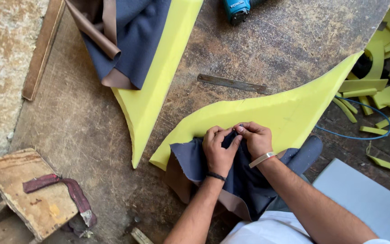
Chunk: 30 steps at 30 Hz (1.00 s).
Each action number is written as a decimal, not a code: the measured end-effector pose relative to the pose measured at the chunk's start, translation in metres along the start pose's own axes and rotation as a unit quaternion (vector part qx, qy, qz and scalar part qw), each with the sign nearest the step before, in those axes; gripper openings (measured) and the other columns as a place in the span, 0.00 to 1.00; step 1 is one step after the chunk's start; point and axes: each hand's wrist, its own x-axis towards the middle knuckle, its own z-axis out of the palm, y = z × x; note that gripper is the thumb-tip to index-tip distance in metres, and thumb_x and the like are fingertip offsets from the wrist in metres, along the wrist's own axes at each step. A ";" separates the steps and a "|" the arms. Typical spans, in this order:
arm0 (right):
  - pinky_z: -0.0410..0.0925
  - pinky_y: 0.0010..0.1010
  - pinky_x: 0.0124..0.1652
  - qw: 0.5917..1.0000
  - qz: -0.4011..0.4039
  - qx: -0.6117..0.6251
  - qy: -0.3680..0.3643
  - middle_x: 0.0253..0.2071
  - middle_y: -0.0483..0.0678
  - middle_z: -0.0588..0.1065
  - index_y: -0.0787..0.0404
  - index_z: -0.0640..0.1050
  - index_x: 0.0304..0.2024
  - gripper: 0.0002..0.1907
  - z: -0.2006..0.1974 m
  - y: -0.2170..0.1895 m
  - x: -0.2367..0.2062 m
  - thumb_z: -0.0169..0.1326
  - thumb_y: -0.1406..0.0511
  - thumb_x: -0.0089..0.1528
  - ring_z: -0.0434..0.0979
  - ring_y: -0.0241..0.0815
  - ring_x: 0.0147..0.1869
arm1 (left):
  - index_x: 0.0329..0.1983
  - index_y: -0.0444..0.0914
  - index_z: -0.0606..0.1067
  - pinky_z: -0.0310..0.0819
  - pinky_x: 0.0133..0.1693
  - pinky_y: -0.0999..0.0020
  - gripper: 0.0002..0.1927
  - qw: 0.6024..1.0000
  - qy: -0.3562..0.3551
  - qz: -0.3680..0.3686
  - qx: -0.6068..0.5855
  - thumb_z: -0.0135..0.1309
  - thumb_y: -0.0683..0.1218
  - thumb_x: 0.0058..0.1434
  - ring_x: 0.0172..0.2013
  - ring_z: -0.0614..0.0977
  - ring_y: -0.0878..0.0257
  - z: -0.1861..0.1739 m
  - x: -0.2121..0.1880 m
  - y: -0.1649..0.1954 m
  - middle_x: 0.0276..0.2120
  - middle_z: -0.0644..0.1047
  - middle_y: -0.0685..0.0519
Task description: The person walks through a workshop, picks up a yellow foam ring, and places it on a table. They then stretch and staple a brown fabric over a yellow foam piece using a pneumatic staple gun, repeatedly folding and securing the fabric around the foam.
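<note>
Hands at the near edge of a scarred wooden workbench (231, 49), seen from above. The left hand (219, 151) lies palm-down on a piece of dark blue fabric (244, 180), its fingers curled and its thumb reaching toward the other hand. The right hand (256, 138) sits just beside it, fingertips pinched together on the fabric's upper edge where that edge meets a curved slab of yellow foam (280, 113). Both hands thus grasp the cloth; neither is open. The left wrist carries a dark band, the right a pale one.

The blue fabric has a brown backing that shows where its lower edge folds over, and it drapes from the foam slab down off the bench toward the person's lap. The foam slab sweeps from the bench's near edge up to a point at the right.

A second yellow foam piece (159, 77) lies well apart at upper left, partly covered by more blue cloth (136, 36) with a brown roll across it. A flat metal ruler (233, 84) rests between the two foam pieces. A teal power tool (238, 9) shows at the top edge. Foam offcuts (380, 86) and a blue cord (366, 133) lie on the floor at right. A wooden block (28, 194) with a reddish strap (64, 187) stands at lower left.
</note>
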 end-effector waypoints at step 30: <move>0.74 0.36 0.38 0.818 -0.273 -0.466 -0.196 0.34 0.50 0.81 0.59 0.86 0.38 0.08 0.007 -0.070 0.048 0.65 0.65 0.56 0.82 0.48 0.36 | 0.36 0.40 0.80 0.71 0.54 0.54 0.06 0.971 0.161 0.006 0.175 0.64 0.43 0.56 0.46 0.78 0.51 0.057 0.000 -0.012 0.36 0.76 0.52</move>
